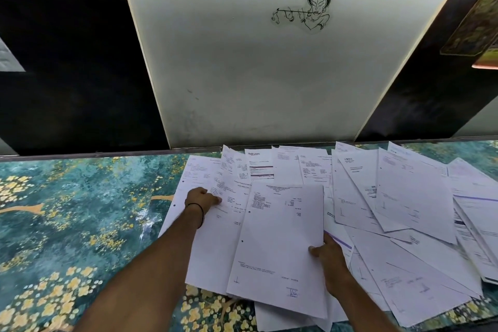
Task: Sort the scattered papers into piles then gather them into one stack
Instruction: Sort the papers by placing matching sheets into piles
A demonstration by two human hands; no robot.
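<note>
Several white printed papers (398, 197) lie scattered and overlapping across the right half of a teal patterned tabletop (75, 210). My right hand (330, 253) pinches the right edge of one printed sheet (277, 245), thumb on top, holding it over the others. My left hand (200, 198) rests on the papers at the left of the spread, with its fingers hidden under or against a tilted sheet (226, 186). A black band circles my left wrist.
A white wall panel (269, 75) with a line-drawing sticker (310, 9) rises behind the table, flanked by dark panels. The table's left half shows bare teal and gold pattern. More sheets hang near the table's front edge (291, 318).
</note>
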